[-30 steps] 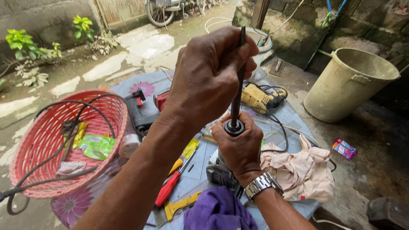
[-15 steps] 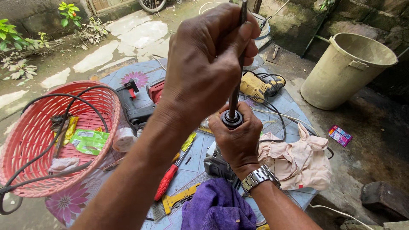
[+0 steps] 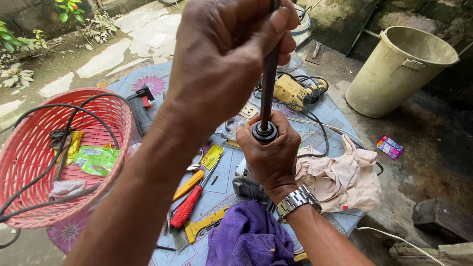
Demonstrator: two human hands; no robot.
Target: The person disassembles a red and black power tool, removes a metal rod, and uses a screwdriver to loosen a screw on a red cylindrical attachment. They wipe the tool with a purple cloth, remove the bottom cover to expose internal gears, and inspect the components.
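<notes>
We see a dark matt metal rod [image 3: 269,83] set in a glossy black ring [image 3: 265,132]. The watch [image 3: 295,201] is polished steel. The basket [image 3: 106,106] is red woven plastic, the bucket [image 3: 394,74] dull cream plastic. The purple cloth [image 3: 249,236] looks soft, the beige rag [image 3: 340,177] crumpled.

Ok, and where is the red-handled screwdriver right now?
In the head view the red-handled screwdriver lies on the patterned table, lower centre-left, between a yellow-handled tool and a yellow utility knife, just right of the red basket.
</notes>
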